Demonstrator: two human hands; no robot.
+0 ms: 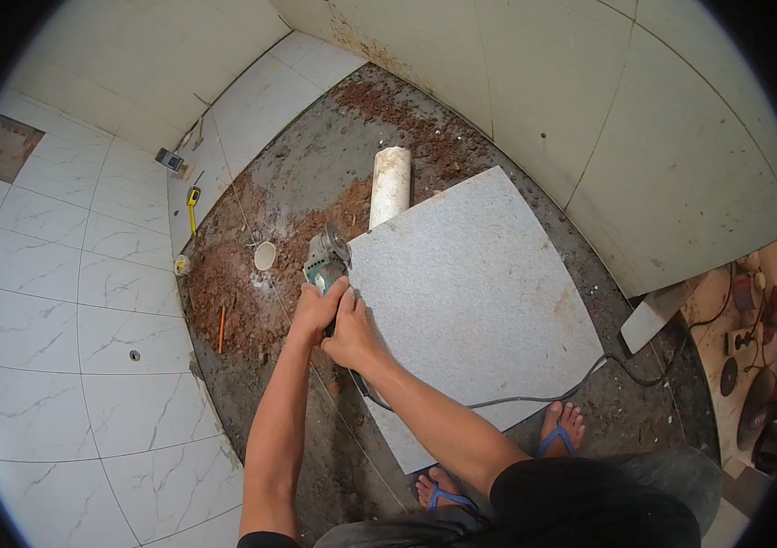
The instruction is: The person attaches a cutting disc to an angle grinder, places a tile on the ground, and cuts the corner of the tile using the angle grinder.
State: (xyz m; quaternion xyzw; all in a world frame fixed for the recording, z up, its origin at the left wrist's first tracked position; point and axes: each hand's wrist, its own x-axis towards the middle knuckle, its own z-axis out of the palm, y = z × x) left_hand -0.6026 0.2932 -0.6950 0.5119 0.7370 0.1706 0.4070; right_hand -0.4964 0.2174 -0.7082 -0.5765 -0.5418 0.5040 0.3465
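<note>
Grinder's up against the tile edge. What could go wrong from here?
1. The disc sits close to the left hand and right hand, both bare on the grinder; a kick could cut them.
2. The cord lies across the tile, so it might snag or get nicked.
3. Toes are exposed in blue flip-flops; sharp chips could hurt them.

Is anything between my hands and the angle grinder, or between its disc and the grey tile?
Nothing visible: your left hand and right hand hold the angle grinder, its disc at a corner of the grey tile.
</note>
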